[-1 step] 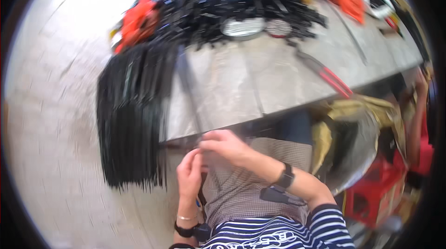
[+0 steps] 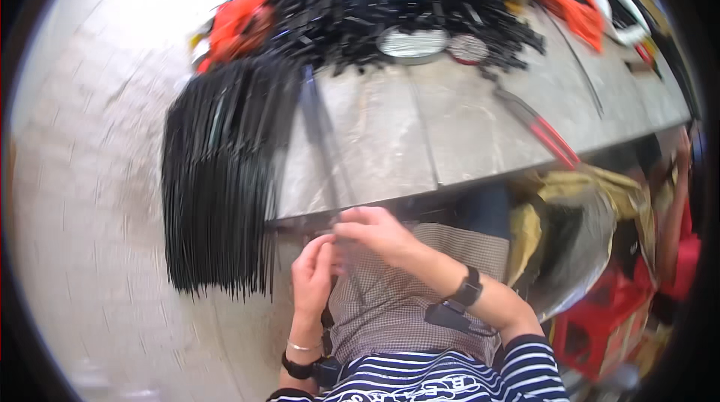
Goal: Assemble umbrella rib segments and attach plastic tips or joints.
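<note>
Head view: nothing has shifted, so we go on working both hands, left hand point(image 2: 311, 276) and right hand point(image 2: 375, 233), each grip closed on the thin black strip point(image 2: 319, 132) at the near edge of the table point(image 2: 450, 132).

Single head-worn fisheye view, looking steeply down, close over metal worktable point(image 2: 450, 132) edge and lap

Hands at the near table edge
Left hand point(image 2: 313, 276) and right hand point(image 2: 373, 235) touch; hanging strips point(image 2: 217, 192) lie left, the table point(image 2: 450, 132) beyond, the strip pile point(image 2: 390, 4) farther.
</note>
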Tool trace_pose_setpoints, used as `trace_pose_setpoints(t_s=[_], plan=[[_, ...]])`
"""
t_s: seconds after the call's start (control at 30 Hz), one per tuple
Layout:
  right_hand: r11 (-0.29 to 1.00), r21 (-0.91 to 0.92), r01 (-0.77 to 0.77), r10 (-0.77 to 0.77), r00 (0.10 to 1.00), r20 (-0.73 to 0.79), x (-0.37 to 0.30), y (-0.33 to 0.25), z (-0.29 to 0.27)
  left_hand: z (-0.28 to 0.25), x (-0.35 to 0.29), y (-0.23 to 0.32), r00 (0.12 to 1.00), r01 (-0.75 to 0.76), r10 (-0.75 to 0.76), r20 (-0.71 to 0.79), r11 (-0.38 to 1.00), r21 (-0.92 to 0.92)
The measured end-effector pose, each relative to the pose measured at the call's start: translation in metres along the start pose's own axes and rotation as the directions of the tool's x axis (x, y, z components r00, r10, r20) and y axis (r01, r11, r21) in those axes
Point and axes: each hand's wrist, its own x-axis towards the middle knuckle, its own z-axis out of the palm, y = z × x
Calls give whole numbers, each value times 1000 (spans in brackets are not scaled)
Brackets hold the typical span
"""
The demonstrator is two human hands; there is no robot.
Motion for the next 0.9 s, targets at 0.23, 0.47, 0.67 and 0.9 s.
trace_pose_setpoints(t_s=[0.23, 0.47, 0.67, 0.9], plan=[[988, -48, -147, 148, 989, 9, 5, 8, 14, -15, -15, 12, 998, 50, -54, -24, 988, -145], [974, -92, -209, 207, 978, -30, 2, -8, 9, -17, -7, 10, 993, 121, -115, 41, 974, -192], [971, -87, -225, 221, 974, -53, -6, -21, 8, -18, -7, 6, 993, 113, -103, 60, 973, -203], [967, -1, -256, 256, 966, -21, -6, -17, 5, -21, -13, 6, 991, 131, -125, 42, 961, -242]])
